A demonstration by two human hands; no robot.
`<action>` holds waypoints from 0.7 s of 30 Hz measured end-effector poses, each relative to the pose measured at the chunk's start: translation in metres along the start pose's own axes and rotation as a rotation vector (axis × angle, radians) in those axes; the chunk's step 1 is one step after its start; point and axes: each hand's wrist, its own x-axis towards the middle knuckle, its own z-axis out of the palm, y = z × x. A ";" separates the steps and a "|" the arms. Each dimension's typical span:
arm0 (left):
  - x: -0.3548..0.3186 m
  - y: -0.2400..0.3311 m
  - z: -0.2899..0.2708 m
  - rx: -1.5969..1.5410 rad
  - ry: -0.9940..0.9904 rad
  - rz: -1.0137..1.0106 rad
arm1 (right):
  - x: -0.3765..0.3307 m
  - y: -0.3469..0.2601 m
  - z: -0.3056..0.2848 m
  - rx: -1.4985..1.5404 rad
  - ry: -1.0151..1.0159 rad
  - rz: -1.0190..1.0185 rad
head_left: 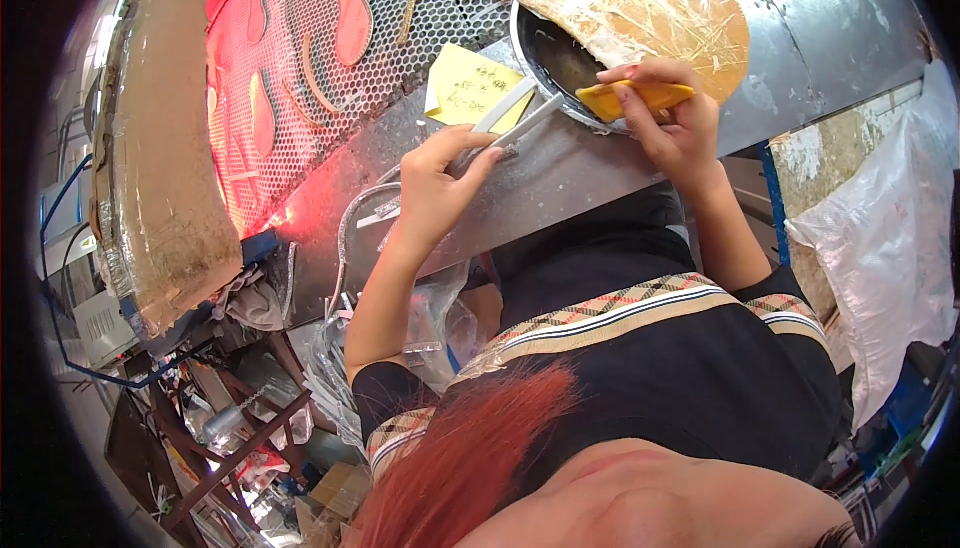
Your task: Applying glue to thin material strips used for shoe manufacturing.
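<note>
My left hand (440, 178) is closed on narrow white strips (530, 120), pinched between thumb and fingers. Their far ends reach the rim of a round metal bowl (547, 66). Above the bowl's near right edge, my right hand (685, 138) grips a flat yellow tool (640, 98), held sideways; its kind is not clear. A round tan board (690, 13), smeared with whitish, stringy residue, covers much of the bowl. The dark inside shows only at the left, so the contents are mostly hidden. A yellow paper note (472, 83) lies left of the bowl, partly behind the strips.
A metal-mesh surface (390, 83) under red light bears several insole-shaped pieces (353, 18) and thin strips. The grey metal bench (575, 176) runs along its near side. Cardboard (175, 158) stands at the left; a translucent plastic bag (880, 228) hangs at the right.
</note>
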 end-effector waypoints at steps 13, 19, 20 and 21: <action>0.003 0.001 0.001 -0.008 -0.032 -0.057 | 0.006 0.010 0.024 -0.107 0.067 -0.152; 0.004 0.002 0.002 -0.104 -0.138 0.054 | 0.011 0.006 0.011 -0.270 -0.145 -0.042; 0.005 0.002 0.003 -0.032 -0.152 0.084 | 0.010 0.006 0.011 -0.271 -0.147 -0.040; 0.004 0.001 0.003 -0.034 -0.152 0.082 | 0.009 0.008 0.012 -0.101 -0.025 -0.019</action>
